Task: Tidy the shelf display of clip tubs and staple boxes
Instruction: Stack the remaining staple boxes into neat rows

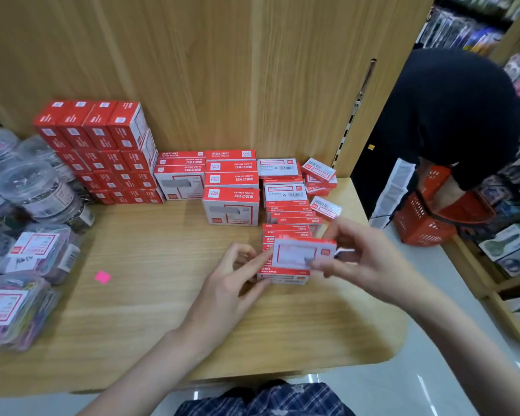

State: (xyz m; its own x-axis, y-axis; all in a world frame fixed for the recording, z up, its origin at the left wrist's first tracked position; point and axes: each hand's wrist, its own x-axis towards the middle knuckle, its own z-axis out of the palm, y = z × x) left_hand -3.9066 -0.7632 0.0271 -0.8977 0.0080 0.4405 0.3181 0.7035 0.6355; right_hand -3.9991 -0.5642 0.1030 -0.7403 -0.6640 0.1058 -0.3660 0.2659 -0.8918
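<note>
On the wooden shelf [168, 310] both hands meet at a small white-and-red staple box [300, 253]. My right hand [364, 259] pinches its right end, and the fingertips of my left hand [234, 283] touch its left end. It sits above a short stack of similar small staple boxes [282, 276]. More small boxes [285, 202] lie in rows behind it. Larger white-and-red staple boxes [230, 205] stand in the middle. A tall block of red boxes [102, 151] fills the back left. Clear clip tubs [33, 187] crowd the left edge.
A pink paper scrap [102, 277] lies on the shelf's bare middle. The shelf's front edge runs just below my forearms. To the right a person in dark clothes [451, 121] bends over red shopping baskets [427, 220] in the aisle.
</note>
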